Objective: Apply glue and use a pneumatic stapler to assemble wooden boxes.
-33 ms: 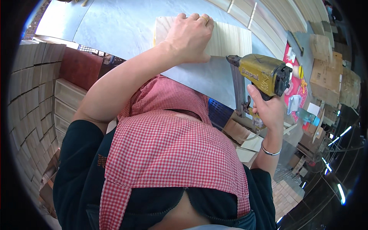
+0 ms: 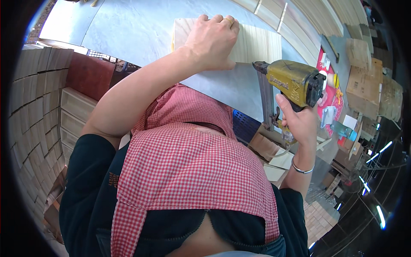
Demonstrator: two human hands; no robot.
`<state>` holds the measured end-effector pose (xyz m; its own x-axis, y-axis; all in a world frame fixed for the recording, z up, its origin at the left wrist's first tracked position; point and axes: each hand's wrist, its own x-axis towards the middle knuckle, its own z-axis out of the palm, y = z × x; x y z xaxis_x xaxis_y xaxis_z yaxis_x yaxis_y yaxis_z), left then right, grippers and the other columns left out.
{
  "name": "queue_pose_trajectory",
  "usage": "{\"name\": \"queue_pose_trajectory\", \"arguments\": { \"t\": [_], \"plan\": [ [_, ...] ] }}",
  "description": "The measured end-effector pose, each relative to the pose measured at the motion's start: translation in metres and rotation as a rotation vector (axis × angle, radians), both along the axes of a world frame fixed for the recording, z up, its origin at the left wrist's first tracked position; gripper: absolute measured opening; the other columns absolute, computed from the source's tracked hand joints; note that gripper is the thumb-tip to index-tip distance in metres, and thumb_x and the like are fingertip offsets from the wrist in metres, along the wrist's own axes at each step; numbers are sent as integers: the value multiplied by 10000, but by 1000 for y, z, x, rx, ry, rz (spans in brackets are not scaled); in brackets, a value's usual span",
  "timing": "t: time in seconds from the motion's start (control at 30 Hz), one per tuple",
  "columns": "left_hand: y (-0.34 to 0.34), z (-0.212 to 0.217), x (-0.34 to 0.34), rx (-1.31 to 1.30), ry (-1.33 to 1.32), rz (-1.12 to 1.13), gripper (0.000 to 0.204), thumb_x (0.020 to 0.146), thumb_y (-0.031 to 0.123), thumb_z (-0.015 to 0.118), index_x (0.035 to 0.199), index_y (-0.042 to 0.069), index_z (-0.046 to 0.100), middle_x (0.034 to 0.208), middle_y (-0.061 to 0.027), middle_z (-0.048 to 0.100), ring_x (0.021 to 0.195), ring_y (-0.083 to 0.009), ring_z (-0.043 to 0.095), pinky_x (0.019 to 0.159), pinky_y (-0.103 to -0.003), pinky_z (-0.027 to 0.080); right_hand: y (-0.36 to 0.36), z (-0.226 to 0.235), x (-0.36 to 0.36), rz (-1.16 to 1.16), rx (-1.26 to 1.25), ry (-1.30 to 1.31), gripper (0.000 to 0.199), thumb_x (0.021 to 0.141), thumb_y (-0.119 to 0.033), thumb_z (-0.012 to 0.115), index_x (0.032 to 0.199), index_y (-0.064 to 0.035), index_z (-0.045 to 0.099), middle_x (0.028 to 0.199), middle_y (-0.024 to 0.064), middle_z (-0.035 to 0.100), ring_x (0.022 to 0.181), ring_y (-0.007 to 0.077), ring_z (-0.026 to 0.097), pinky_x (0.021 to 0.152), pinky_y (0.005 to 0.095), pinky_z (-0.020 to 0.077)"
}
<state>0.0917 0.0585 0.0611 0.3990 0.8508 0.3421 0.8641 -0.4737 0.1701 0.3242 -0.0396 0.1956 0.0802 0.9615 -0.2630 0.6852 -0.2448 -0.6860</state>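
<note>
Snugly around the yellow nail gun (image 2: 291,81), the right hand (image 2: 303,123).

Under the left hand (image 2: 212,45), a wooden board (image 2: 259,45) is held; in the right hand (image 2: 300,123), a yellow nail gun (image 2: 291,80).

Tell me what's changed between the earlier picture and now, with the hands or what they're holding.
Nothing has visibly moved, been taken up or let go. The left hand still holds the pale rectangular wooden board; the right hand still grips the yellow-and-black nail gun.
</note>
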Motion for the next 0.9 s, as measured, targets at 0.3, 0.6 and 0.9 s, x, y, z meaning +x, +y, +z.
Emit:
{"name": "queue_pose_trajectory", "arguments": {
  "t": [0.3,0.6,0.9],
  "plan": [
    [-2,18,3,-228,71,15,844,704,440,776,1378,-13,543,1260,-130,633,1159,-257,621,1039,-435,462,4,2,-8,-73,-95,-65,222,877,-129,775,1006,36,701,720,50,686,447,102,509,406,243,378],
    [-3,-6,-12,-14,15,30,834,663,462,853,1334,33,606,1257,-130,636,1076,-265,638,1005,-478,483,10,11,-22,24,-60,-116,242,873,-117,774,1030,47,693,722,57,691,436,113,492,408,262,369],
    [-39,-40,-121,-71,-345,-67,1070,547,367,959,1494,197,492,1451,-120,521,1277,-302,556,1182,-506,392,-11,4,-56,246,89,4,290,861,-98,785,1089,47,681,940,137,755,705,203,719,572,275,553]
  ]
}}
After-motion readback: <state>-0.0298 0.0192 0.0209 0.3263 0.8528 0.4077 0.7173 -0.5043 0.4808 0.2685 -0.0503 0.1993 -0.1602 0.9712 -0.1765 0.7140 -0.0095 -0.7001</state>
